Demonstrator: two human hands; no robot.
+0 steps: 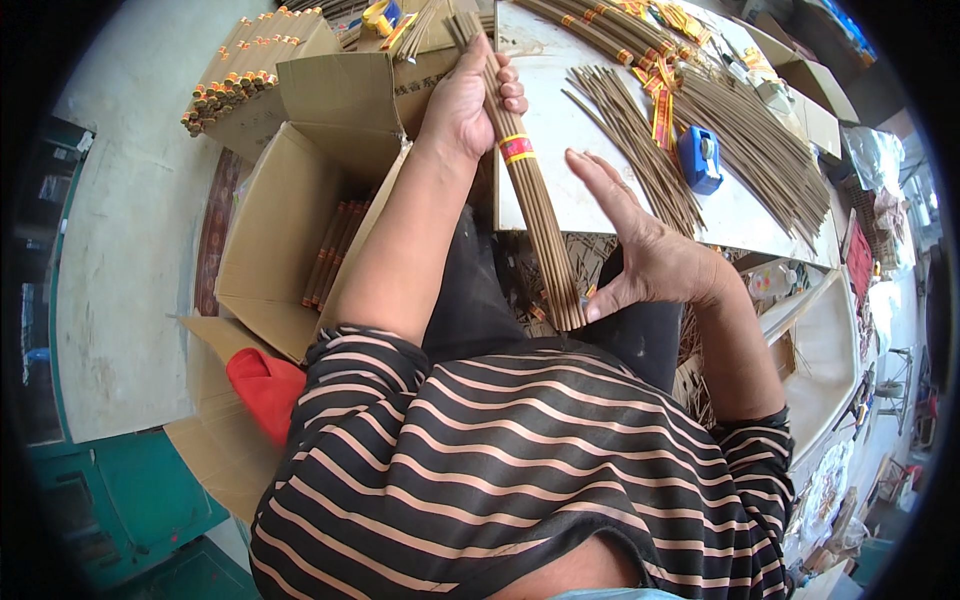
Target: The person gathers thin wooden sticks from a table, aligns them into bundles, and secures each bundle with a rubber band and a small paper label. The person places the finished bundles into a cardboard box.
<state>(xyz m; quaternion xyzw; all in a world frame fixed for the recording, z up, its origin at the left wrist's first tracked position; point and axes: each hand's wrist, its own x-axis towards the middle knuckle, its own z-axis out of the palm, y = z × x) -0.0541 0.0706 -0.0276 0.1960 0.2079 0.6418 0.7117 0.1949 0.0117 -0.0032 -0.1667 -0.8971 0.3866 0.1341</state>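
I see a white table (545, 85) filling the upper right of the frame. Directly on it, loose sticks (640, 150) fan out left of a blue tape dispenser (699, 160), and a larger pile (770, 160) spreads to its right. Banded bundles (600, 22) lie along the top edge, near what look like paper labels (661, 118).

Left hand (468, 105), 12 o'clock: fingers wrapped round upper part of 1 stick bundle (539, 220), red-and-yellow band (517, 149) near its middle. Right hand (645, 245), 2 o'clock: spread, thumb by bundle's lower end; contact unclear. White table (535, 95), 1 o'clock. On it, 2 o'clock: loose brown sticks (760, 155), 1 blue tape dispenser (700, 160). Open carton (275, 215), 10 o'clock, banded bundles (333, 250) inside.
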